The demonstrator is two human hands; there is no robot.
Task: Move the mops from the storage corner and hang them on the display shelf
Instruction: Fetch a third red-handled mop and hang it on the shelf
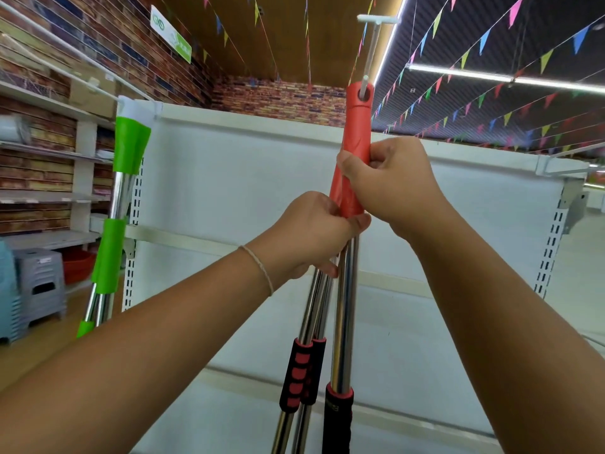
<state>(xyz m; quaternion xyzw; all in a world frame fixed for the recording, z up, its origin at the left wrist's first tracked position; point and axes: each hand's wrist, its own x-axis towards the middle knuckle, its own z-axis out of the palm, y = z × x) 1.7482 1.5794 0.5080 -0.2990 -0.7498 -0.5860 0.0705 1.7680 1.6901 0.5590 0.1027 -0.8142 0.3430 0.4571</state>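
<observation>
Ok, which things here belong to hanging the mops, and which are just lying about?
Part of the job:
red plastic mop handle cap, gripped by right hand
chrome mop poles, held by left hand
white hanging peg
white display shelf
green-capped chrome mop

Lying about:
grey plastic stools
coloured pennant bunting

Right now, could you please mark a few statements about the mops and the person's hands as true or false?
1. The white hook peg passes through the hole in the red plastic mop handle cap. True.
2. The right hand rests open on the shelf. False: it grips the red cap.
3. The left hand holds the chrome poles. True.
4. The green-capped chrome mop is to the right. False: it is on the left.
</observation>
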